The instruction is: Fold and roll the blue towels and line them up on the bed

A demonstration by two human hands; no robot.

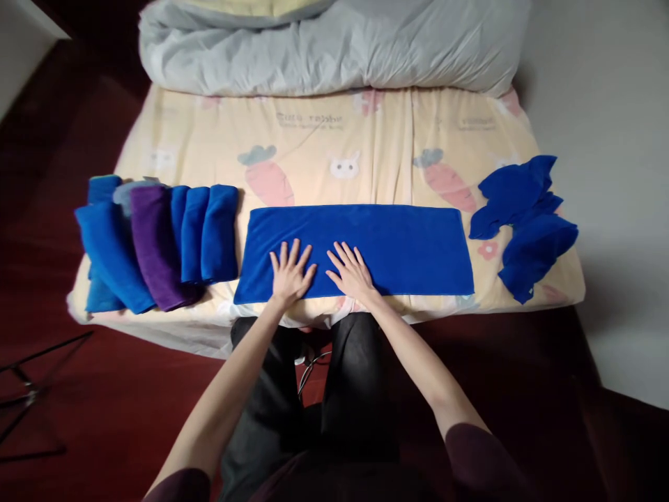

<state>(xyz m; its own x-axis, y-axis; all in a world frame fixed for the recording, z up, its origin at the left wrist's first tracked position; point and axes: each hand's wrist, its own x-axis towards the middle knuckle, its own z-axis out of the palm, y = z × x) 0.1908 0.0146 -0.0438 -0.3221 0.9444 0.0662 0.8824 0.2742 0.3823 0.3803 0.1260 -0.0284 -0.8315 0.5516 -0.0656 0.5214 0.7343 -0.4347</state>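
A blue towel (408, 247) lies spread flat in a long rectangle near the front edge of the bed. My left hand (291, 273) rests palm down on its left part, fingers spread. Just to the right, my right hand (351, 270) presses flat on the same towel, also with fingers apart. Neither hand grips anything. Left of the towel lie several rolled or folded towels, among them a purple one (157, 244) and a blue one (219, 233). On the right, crumpled blue cloths (538, 244) lie in a loose heap.
The bed (313, 150) has a yellow sheet printed with carrots and rabbits. A bunched grey quilt (334, 49) lies across its far side. A wall (617, 174) stands at the right. Black thin legs of a stand (31, 397) show on the dark red floor at the lower left.
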